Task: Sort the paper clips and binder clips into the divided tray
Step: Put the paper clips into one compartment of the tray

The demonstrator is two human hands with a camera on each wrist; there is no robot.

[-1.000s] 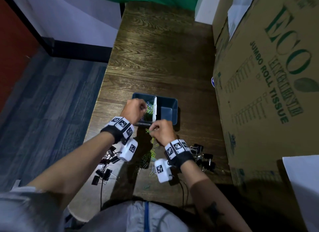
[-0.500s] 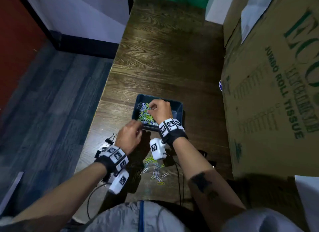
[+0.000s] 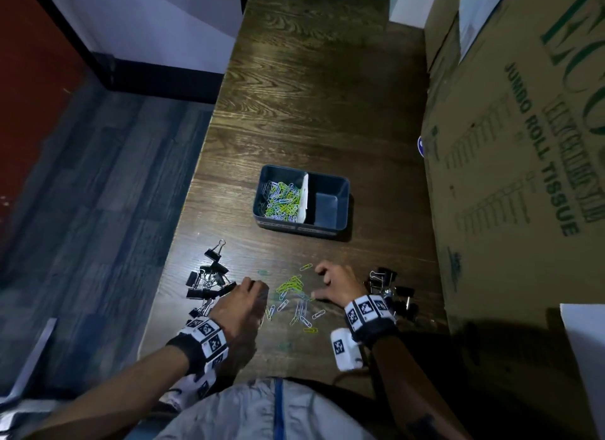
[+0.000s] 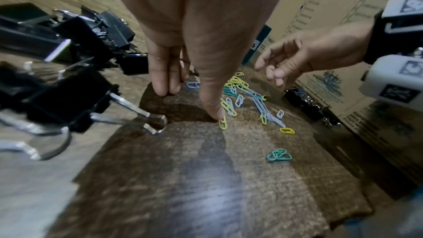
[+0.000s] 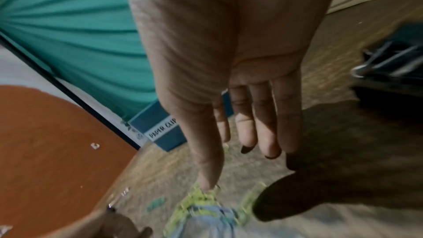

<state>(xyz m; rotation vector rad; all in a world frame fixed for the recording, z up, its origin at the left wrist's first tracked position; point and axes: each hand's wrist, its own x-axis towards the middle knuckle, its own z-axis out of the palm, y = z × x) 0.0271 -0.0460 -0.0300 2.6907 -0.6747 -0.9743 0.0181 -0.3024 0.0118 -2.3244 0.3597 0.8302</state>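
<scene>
Left hand [image 4: 196, 46] presses straight fingertips [image 4: 214, 113] down by a small yellow plastic-coated paper clip [image 4: 222, 124], holding nothing; right hand [image 3: 337, 284] hovers loosely spread and empty across the scattered pile of coloured paper clips [image 3: 291, 295], likely to rake them together. Dark blue divided plastic tray [image 3: 340, 190] sits beyond on the dark wood-grain table [image 3: 314, 79], left compartment holding paper clips, right one bare, so black metal binder clips [image 3: 209, 280] heaped either side seem left for later.

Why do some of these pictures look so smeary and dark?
Right wrist view: motion blur smears the coloured paper clips; the right hand casts a black shadow. Left wrist view: near black binder clips are soft, glare streaks the wooden table. Head view: dim edges.
</scene>
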